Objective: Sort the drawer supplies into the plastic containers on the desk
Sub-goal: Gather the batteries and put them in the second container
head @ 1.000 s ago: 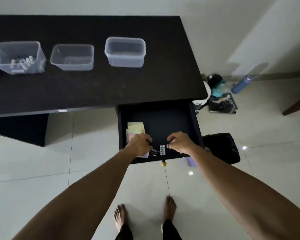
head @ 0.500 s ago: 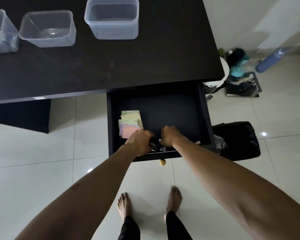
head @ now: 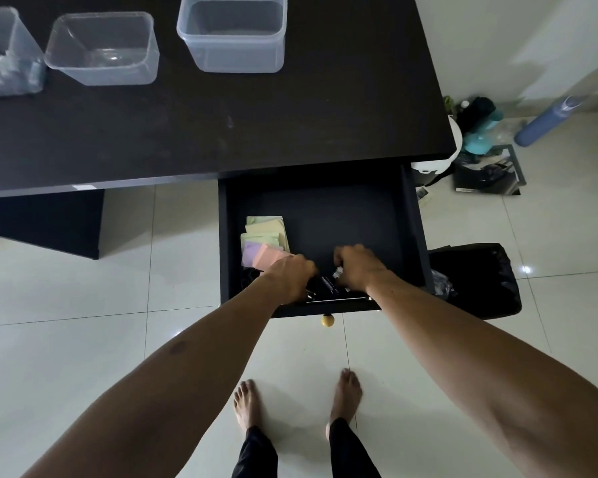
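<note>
Seen from above, a dark worktop (head: 256,125) fills the upper part of the view, and a black drawer (head: 342,215) stands pulled open beneath its near edge, above a pale tiled floor. The step in hand looks like picking up: both bare arms reach down into the front of the drawer to gather small supplies, and nothing is on its way to the worktop yet. 3 clear plastic containers stand in a row along the back of the worktop: the left container (head: 0,39), cut off by the frame, holds something pale, while the middle container (head: 125,72) and the right container (head: 235,56) look empty. The next move probably calls for lifting the gathered pieces clear of the drawer front and carrying them up to the matching container. A loose stack of sticky notes (head: 263,232) in yellow, green, purple and pink lies at the drawer's left side, untouched. The left hand (head: 290,277) is curled over the drawer's front left; whether it grips anything cannot be told. The right hand (head: 356,267), just beside it, has fingers curled on a small white item (head: 338,271). Between the 2 hands lie small dark clips (head: 328,284), glossy and hard to make out.
</note>
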Demonstrator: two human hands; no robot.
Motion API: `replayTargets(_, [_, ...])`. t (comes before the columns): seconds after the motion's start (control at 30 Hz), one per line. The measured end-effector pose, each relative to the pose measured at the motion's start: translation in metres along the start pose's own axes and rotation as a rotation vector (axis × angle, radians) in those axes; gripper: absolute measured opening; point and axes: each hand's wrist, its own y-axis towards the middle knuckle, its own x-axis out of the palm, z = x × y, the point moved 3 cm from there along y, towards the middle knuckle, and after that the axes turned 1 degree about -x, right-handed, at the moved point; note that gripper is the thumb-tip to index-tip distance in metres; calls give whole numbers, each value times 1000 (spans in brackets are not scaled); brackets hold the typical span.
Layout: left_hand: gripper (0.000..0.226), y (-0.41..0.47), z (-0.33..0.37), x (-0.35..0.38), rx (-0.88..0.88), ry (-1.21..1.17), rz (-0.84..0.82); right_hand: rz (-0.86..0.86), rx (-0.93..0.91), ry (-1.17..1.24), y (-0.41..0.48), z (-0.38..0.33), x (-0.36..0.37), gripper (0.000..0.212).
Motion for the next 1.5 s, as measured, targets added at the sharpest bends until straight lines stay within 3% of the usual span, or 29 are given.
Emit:
replayTargets(0.23, [24,9,5,6,-3,199,-56,6,-39,-62,-3,5,3,28])
replayTargets(0.37, [24,16,7,13,33,184,-121,25,-69,-96,-1,7,4,28])
replayTargets(0.47, [24,18,5,15,68,183,-150,39,-29,55,4,14,2,23])
replayTargets(0.6, [23,16,5,11,93,114,-154,-31,78,499,6,27,-1,27])
replayTargets(0.73, [19,16,-2,2,69,-102,-35,-131,212,795,0,32,-8,20])
replayTargets(0.83, [25,15,-9,-9,-22,-527,84,-122,269,838,-2,29,-12,14])
replayTargets(0.9, [26,9,-13,-23,-96,-1022,112,-88,286,793,-2,25,-12,4])
replayTargets(0.97, [27,3,-20,-37,-144,-1421,104,-50,255,668,2,21,-9,9])
replayTargets(1.1, [32,-4,-32,-54,-240,-1772,55,-47,124,328,7,9,-2,31])
replayTargets(1.2, [26,-5,-36,-54,-263,-1911,28,-33,84,59,6,1,2,37])
replayTargets(1.3, [10,-3,-37,-46,-287,-1882,5,-15,64,-28,9,-6,2,39])
replayTargets(1.4, [6,-4,-34,-41,-325,-1770,-25,-73,42,-15,13,-5,0,28])
replayTargets(1.5, [12,-9,-30,-37,-358,-1688,-70,-121,53,175,16,6,-5,23])
